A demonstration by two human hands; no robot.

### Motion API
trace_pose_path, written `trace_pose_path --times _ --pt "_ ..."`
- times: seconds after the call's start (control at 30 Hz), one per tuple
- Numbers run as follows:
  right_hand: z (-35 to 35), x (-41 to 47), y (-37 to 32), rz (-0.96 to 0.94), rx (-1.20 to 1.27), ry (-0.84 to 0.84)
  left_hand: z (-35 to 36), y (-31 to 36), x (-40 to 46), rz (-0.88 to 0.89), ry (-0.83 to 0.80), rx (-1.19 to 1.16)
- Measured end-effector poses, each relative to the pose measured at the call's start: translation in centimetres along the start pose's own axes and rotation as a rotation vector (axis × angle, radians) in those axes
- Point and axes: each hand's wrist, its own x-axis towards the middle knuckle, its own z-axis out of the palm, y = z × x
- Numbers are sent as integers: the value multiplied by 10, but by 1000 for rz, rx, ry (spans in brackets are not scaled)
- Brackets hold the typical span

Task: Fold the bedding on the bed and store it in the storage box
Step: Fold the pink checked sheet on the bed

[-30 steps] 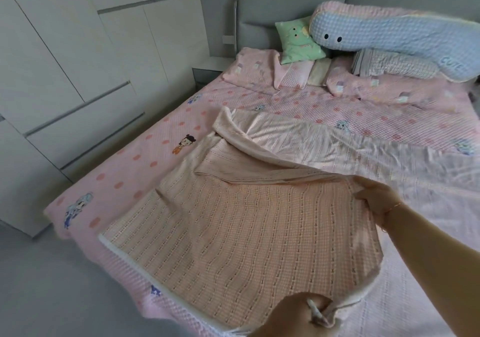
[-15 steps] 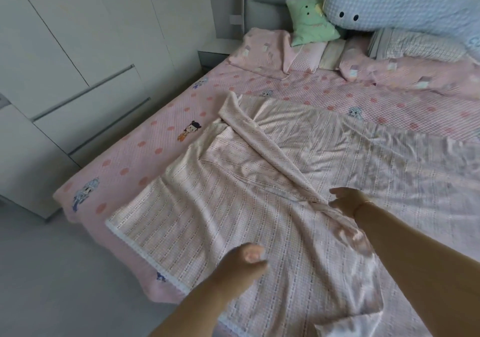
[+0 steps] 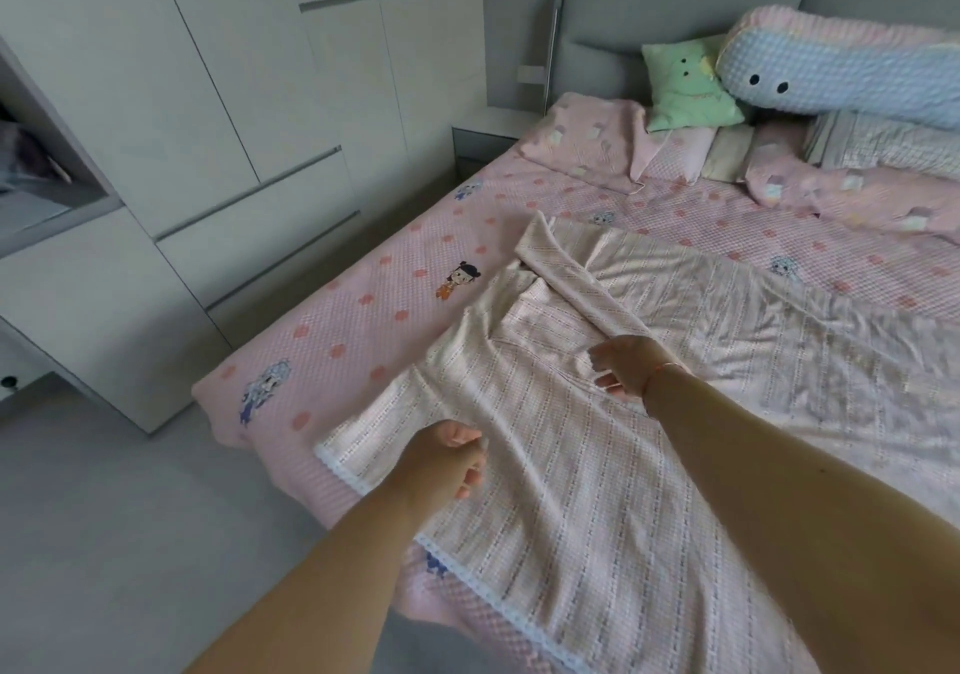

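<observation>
A pale cream waffle blanket [image 3: 597, 491] with a white lace trim lies spread over the pink bed sheet [image 3: 363, 341]. A folded ridge runs diagonally across its far left part. My left hand [image 3: 447, 460] hovers over the blanket's left edge with its fingers loosely curled, and no cloth shows in it. Further in, my right hand [image 3: 628, 367] is held just above the near end of the ridge, fingers spread and pointing left. No storage box is in view.
White wardrobe fronts [image 3: 208, 128] line the left side across a strip of grey floor [image 3: 130, 543]. At the bed's head are a nightstand [image 3: 483, 138], pink pillows [image 3: 582, 143], a green cushion [image 3: 685, 86] and a long blue plush pillow [image 3: 841, 76].
Both hands have let go of the blanket, and the lifted part now lies flat. My left hand has moved forward to the left edge. My right hand opened by the ridge.
</observation>
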Motion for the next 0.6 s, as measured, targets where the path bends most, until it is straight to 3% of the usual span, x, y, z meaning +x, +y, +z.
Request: trace_pose_path --times 0.2,0.6 --pt "86 -4 -37 -62 193 48 -91 -12 -6 37 44 -26" --pt "212 54 -96 71 463 28 -219 -10 62 -1 89 -57"
